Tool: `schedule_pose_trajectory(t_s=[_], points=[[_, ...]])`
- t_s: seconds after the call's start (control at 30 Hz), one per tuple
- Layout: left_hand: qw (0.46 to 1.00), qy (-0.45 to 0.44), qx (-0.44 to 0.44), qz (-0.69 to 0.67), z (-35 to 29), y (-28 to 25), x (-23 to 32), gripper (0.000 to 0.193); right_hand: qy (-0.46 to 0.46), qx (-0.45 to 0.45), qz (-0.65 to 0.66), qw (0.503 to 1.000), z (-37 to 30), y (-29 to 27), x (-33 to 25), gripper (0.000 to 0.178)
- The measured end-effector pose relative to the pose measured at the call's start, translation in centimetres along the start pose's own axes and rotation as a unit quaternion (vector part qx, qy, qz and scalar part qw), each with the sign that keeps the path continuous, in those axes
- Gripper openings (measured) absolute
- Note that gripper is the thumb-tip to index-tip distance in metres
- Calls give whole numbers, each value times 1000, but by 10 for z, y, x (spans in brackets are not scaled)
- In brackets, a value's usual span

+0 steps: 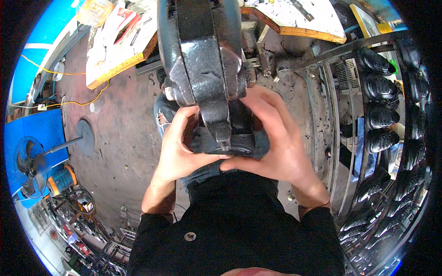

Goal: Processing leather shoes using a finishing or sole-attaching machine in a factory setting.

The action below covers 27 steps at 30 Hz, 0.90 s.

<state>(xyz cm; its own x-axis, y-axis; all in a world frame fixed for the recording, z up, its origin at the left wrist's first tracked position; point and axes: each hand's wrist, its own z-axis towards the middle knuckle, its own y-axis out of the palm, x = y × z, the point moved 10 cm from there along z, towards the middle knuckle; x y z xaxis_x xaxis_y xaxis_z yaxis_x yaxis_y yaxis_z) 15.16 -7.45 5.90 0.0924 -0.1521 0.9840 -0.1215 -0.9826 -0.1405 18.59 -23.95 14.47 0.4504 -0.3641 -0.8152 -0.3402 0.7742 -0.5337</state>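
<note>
A dark machine head with a worn, blocky surface comes down from the top centre. Its narrow tip reaches down over a black shoe with a textured upper. My left hand curls around the shoe's left side, while my right hand wraps its right side. Both thumbs meet almost end to end along the shoe's near edge. Much of the shoe is hidden by the machine head and my fingers, and whether the tip touches it I cannot tell.
White worktops with wooden edges stand at the far left and far right. Racks of black shoes fill the right side. A pedestal fan stands at left, and a yellow cord hangs beside the left worktop.
</note>
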Motion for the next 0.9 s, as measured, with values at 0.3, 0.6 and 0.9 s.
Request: schedule_pose_trajectory(t_s=[0.3,0.6,0.9], points=[[971,35,27,-236,-11,16,-26,113,178,12,218,960,-79,72,127,122],[984,-38,17,-171,-11,19,-36,100,155,-95,99,978,-74,85,114,108],[990,91,-11,-111,5,26,20,66,181,-40,354,917,-65,87,108,96]])
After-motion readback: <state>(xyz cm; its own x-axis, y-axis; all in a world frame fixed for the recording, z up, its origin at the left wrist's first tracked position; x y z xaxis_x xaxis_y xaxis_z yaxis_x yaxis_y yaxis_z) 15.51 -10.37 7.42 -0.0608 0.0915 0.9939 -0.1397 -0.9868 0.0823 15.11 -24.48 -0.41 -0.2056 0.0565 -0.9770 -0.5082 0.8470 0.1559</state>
